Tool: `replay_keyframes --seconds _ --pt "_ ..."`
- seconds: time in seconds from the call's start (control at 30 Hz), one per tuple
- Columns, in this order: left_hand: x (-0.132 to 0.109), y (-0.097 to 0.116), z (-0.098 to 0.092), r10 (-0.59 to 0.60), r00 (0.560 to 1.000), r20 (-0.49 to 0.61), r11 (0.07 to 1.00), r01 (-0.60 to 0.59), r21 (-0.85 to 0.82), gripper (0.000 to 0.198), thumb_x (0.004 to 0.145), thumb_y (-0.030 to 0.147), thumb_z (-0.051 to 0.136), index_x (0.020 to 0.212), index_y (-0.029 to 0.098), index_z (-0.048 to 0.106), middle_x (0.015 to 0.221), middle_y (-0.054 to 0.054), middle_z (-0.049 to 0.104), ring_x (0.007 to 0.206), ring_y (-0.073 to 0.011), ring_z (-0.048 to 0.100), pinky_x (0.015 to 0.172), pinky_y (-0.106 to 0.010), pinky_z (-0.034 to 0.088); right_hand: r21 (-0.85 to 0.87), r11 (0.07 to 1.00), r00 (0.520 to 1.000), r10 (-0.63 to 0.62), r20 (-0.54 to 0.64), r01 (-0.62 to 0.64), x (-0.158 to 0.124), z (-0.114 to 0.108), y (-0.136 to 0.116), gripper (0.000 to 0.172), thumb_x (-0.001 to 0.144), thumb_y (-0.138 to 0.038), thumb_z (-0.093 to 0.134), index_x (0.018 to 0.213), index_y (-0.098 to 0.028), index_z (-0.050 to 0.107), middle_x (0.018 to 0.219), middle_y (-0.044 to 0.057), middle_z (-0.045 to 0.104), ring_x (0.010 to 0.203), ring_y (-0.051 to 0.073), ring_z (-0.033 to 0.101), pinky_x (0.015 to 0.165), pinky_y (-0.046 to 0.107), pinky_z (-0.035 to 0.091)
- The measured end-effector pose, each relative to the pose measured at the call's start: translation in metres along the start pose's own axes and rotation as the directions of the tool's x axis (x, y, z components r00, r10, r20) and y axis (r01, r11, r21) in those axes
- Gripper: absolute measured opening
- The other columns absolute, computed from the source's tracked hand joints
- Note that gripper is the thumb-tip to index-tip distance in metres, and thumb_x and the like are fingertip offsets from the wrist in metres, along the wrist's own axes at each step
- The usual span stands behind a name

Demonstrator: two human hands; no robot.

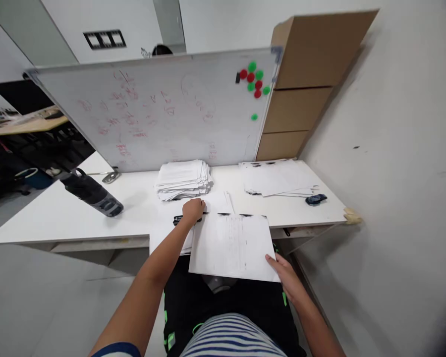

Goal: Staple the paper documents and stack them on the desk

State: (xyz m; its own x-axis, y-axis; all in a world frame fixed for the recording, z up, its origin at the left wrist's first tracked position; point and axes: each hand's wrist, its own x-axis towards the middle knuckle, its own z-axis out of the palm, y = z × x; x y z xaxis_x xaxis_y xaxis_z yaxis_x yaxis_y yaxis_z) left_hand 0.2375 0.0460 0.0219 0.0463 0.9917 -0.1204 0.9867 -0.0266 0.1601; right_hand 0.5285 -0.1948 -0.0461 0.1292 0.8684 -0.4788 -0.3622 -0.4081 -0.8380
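My right hand (282, 270) pinches the lower right corner of a printed paper sheet (230, 245), thumb on top. The sheet tilts over my lap, its far edge at the desk's front edge. At its upper left corner, my left hand (194, 210) is closed over a black stapler (177, 219); the hand covers most of the tool. More white paper (167, 238) lies under and left of the stapler, partly overhanging the desk. A thick stack of papers (182, 179) sits just beyond my left hand.
Farther right on the white desk (141, 218) lie spread papers (278, 177) and a small dark object (315, 199). A black bottle (92, 193) and a mouse (110, 177) are at left. Behind stand a whiteboard (193, 109) with magnets and stacked cardboard boxes (297, 109).
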Motion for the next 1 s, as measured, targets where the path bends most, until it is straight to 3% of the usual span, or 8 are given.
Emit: replay_keyframes --seconds 0.2,0.47,0.7,0.8,0.9,1.0 --pt "-0.002 -0.001 -0.003 0.038 0.999 -0.037 0.999 -0.038 -0.014 0.044 0.096 0.04 0.032 0.088 0.017 0.068 0.097 -0.017 0.072 0.091 -0.0286 0.067 0.074 -0.035 0.046 -0.036 0.985 0.976 -0.174 -0.131 0.17 -0.025 0.013 0.024 0.046 0.072 -0.051 0.079 0.105 -0.02 0.07 0.076 0.004 0.075 0.057 0.02 0.067 0.046 0.027 0.045" --pt "-0.001 -0.007 -0.005 0.03 0.994 -0.104 0.993 -0.042 -0.111 0.037 0.093 0.042 0.041 0.082 0.017 0.066 0.099 -0.018 0.071 0.094 -0.0289 0.066 0.075 -0.034 0.044 -0.016 0.961 0.951 -0.277 -0.14 0.277 -0.036 0.02 0.042 0.047 0.073 -0.058 0.074 0.095 -0.018 0.067 0.069 0.005 0.073 0.051 0.016 0.063 0.046 0.023 0.039" --pt "-0.018 -0.009 -0.02 -0.023 0.96 -0.278 0.967 -0.049 -0.25 0.051 0.1 0.046 0.02 0.087 0.021 0.063 0.091 -0.012 0.069 0.088 -0.0229 0.062 0.071 -0.03 0.04 -0.1 0.94 0.923 -0.339 -0.184 0.325 -0.041 0.025 0.04 0.047 0.072 -0.059 0.071 0.094 -0.017 0.066 0.065 0.003 0.072 0.049 0.016 0.062 0.046 0.024 0.038" --pt "-0.034 -0.02 -0.026 -0.024 0.935 -0.353 0.958 -0.08 -0.276 0.057 0.101 0.045 0.011 0.094 0.022 0.062 0.095 -0.01 0.069 0.09 -0.0209 0.061 0.075 -0.029 0.041 -0.13 0.939 0.92 -0.34 -0.195 0.32 -0.039 0.021 0.034 0.046 0.071 -0.058 0.071 0.092 -0.018 0.067 0.064 0.002 0.071 0.047 0.016 0.06 0.045 0.024 0.038" --pt "-0.053 -0.043 -0.023 0.104 0.931 -0.349 0.948 -0.199 -0.248 0.046 0.099 0.053 0.028 0.102 0.024 0.064 0.105 -0.007 0.07 0.1 -0.0218 0.061 0.083 -0.03 0.043 -0.115 0.939 0.922 -0.342 -0.183 0.326 -0.037 0.018 0.025 0.043 0.071 -0.058 0.073 0.089 -0.019 0.068 0.064 0.002 0.07 0.048 0.015 0.06 0.046 0.025 0.04" --pt "-0.067 -0.067 -0.014 0.268 0.938 -0.22 0.942 -0.303 -0.142 0.04 0.086 0.054 0.058 0.115 0.027 0.064 0.121 -0.007 0.067 0.117 -0.0282 0.056 0.096 -0.036 0.04 -0.052 0.945 0.928 -0.327 -0.177 0.323 -0.036 0.015 0.012 0.042 0.069 -0.059 0.076 0.084 -0.02 0.068 0.066 0.003 0.071 0.05 0.016 0.06 0.048 0.027 0.045"
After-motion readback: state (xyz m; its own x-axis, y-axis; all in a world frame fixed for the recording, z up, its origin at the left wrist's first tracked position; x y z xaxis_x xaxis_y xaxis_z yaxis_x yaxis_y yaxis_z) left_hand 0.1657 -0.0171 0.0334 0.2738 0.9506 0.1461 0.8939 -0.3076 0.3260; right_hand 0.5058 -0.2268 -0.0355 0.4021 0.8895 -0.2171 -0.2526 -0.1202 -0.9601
